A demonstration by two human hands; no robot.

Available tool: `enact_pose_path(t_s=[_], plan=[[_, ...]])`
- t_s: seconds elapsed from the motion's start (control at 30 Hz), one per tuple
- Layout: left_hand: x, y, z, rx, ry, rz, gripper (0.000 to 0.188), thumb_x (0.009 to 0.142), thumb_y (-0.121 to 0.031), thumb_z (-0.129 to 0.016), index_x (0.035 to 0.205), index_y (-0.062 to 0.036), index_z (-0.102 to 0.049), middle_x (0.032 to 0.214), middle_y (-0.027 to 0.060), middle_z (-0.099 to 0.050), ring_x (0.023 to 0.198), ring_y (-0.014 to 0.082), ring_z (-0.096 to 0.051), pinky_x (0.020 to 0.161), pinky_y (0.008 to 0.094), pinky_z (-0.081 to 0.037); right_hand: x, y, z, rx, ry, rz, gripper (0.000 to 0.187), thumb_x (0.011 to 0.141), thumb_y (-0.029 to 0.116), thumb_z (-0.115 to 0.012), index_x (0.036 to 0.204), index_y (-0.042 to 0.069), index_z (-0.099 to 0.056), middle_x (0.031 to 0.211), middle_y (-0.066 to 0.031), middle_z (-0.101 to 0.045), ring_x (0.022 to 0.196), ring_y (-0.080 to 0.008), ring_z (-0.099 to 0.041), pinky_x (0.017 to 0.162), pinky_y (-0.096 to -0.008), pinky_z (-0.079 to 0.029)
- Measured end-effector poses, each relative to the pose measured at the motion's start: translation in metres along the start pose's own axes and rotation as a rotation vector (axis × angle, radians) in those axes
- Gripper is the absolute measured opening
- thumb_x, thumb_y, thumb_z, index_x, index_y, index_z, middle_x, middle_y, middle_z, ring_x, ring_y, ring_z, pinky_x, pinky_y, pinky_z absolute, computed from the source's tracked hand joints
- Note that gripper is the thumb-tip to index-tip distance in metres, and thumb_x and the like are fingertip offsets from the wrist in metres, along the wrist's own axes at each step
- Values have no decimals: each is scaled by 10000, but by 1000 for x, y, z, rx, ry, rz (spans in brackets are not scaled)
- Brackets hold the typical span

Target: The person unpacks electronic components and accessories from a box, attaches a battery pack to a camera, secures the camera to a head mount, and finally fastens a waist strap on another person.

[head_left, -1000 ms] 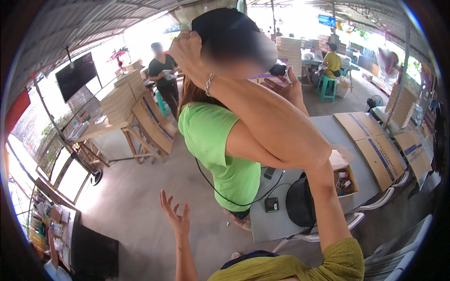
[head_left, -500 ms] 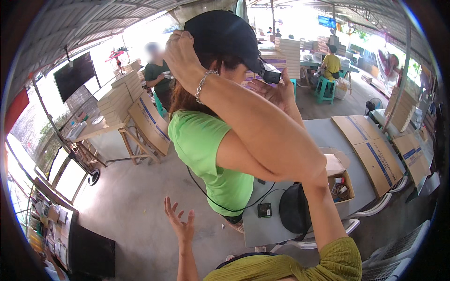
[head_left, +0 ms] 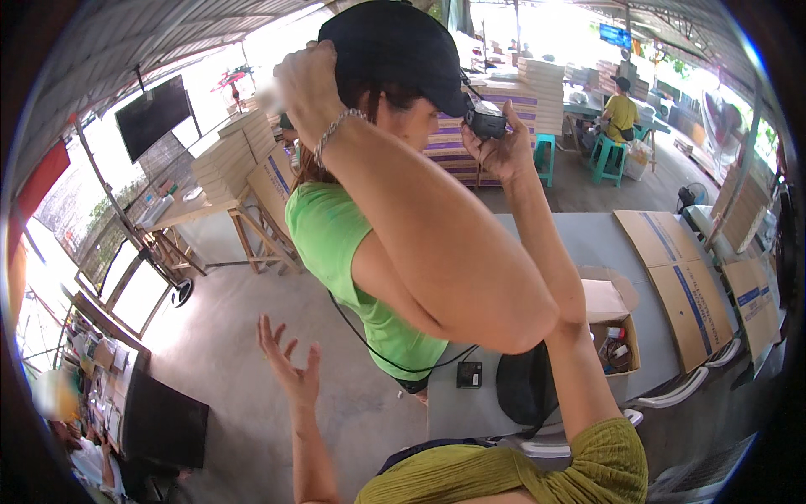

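A co-worker in a bright green T-shirt (head_left: 336, 227) stands close in front of me, turned to the right, wearing a black cap (head_left: 390, 50). A small black camera (head_left: 486, 123) sits at the cap's brim. My right hand (head_left: 508, 151) reaches up to it, thumb on one side and fingers below, gripping it. Across my view bends the co-worker's bare arm (head_left: 437, 244), with a silver chain bracelet (head_left: 336, 130); that hand (head_left: 306, 88) touches the back of the cap. My left hand (head_left: 290, 361) is raised low at the left, palm up, fingers spread and holding nothing.
On the grey table (head_left: 588, 239) lie a black bag (head_left: 522, 391), a small black box (head_left: 469, 375) with a cable (head_left: 420, 374), an open carton (head_left: 621, 344) and flattened cardboard (head_left: 680, 286). White chairs (head_left: 680, 391) line its near side. Seated people work farther off.
My right hand's fingers have closed around the camera at the brim. The co-worker's bent arm has shifted slightly left and down. My left hand has moved left and stays spread.
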State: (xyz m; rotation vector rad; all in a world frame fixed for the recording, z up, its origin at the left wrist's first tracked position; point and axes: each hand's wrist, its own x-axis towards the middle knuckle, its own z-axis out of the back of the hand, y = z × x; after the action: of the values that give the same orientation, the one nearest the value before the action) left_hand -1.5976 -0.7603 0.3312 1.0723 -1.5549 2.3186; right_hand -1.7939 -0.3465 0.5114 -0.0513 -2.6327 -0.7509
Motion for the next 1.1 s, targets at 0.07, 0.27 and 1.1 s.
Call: enact_pose_path(t_s=[0.07,0.27,1.1], plan=[[19,-17,6,-6,-56,-67,857,795,-143,-702,1511,-143,-231,1546,85,-235,1243,288,-450,907,406,-451,4,-5,-3,-5,36,-4,564,960,501,-489,1089,-46,-539,975,-195,-621,836,-310,-630,697,-392,-568],[75,-61,-6,-148,-130,-252,832,814,-176,-703,1502,-116,-239,1543,91,-241,1242,287,-451,908,402,-450,1,23,-6,-57,80,-20,590,953,478,-504,1175,-68,-497,1007,-249,-578,765,-248,-605,607,-268,-565],[143,-82,18,-105,-181,-479,782,788,-224,-751,1424,-79,-319,1371,193,-314,1170,311,-462,855,399,-511,49,76,64,-201,284,-157,586,959,274,-536,1389,-70,-336,1185,-247,-489,977,-317,-571,752,-349,-567]])
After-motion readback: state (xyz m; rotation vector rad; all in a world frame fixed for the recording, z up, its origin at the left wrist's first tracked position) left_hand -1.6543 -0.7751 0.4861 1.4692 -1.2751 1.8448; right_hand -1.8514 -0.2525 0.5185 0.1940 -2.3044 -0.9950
